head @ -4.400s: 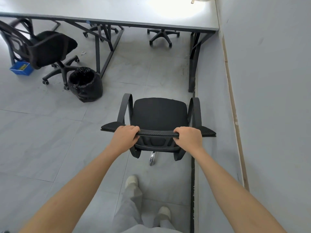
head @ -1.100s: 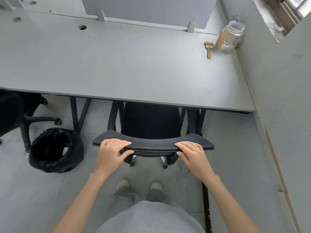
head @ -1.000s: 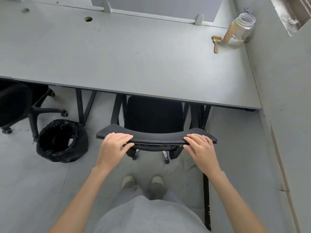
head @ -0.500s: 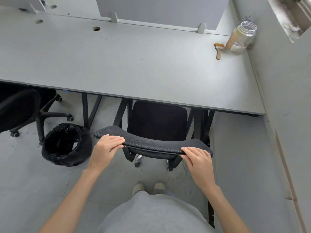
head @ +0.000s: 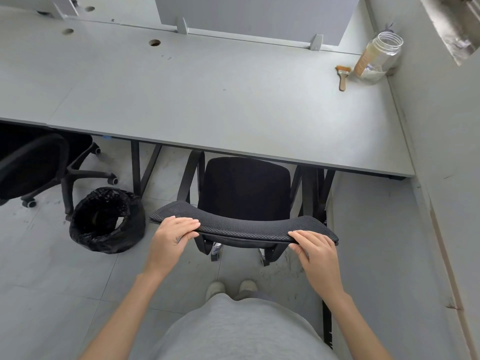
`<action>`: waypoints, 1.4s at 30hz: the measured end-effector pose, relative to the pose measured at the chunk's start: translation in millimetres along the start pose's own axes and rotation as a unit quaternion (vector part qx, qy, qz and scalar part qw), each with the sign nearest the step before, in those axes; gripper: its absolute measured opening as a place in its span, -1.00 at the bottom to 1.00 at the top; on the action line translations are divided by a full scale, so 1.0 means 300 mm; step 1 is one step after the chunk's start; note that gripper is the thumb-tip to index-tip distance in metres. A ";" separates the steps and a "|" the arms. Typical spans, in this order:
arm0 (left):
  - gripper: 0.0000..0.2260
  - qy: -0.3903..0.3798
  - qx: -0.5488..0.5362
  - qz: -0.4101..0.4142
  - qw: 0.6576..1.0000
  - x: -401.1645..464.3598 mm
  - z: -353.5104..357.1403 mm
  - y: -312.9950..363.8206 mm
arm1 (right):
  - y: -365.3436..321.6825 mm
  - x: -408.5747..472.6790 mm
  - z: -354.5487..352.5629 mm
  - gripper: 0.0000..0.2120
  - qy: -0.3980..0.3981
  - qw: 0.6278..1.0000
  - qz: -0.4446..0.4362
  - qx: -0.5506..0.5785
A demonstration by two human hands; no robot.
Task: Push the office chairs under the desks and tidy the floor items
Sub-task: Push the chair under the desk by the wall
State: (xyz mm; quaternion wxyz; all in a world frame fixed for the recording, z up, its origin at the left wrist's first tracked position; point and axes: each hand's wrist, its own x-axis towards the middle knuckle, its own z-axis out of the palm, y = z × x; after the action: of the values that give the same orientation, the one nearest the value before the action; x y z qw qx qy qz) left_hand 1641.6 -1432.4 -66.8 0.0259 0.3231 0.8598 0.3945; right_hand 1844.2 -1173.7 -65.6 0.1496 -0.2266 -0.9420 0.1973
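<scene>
**Black mesh backrest square to the table edge**

Mesh filled both grips: the left hand (head: 171, 239) pinched the top edge of the chair (head: 245, 193) backrest near its left end, thumb beneath and fingers flat on top, while the right hand (head: 315, 249) lay on the right end with fingers extended, a looser hold. The backrest's long axis ran left to right, roughly parallel to the front edge of the table (head: 207, 100), which lay straight ahead of both hands. The seat sat partly under that edge, armrests just reaching it. Both hands were about equally near, so the remaining push looked like a straight forward one. Left of the chair stood a lined bin (head: 106, 220), and beyond it a second chair (head: 33, 167).
</scene>
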 end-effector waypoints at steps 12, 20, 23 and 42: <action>-0.80 0.044 -0.032 -0.048 0.997 -0.021 -0.002 0.026 | -0.051 0.024 -0.034 -0.72 -0.040 0.997 0.004 0.062; -0.78 0.228 -0.246 -0.335 0.880 -0.296 -0.091 0.073 | -0.429 0.169 0.038 -0.75 -0.205 0.932 -0.127 0.272; -0.77 0.283 -0.257 -0.424 0.821 -0.489 -0.112 0.043 | -0.589 0.199 0.144 -0.77 -0.356 0.879 -0.112 0.296; -0.79 0.483 -0.254 -0.464 0.698 -0.739 -0.675 -0.391 | -1.257 0.183 0.705 -0.76 -0.519 0.824 -0.134 0.184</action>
State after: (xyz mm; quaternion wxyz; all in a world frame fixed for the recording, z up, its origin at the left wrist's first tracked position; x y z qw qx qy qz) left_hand 1693.3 -1750.5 -55.7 -0.1323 -0.3703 0.6621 0.6379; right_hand 1580.1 -1520.3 -75.0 -0.2979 0.0694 -0.8476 0.4336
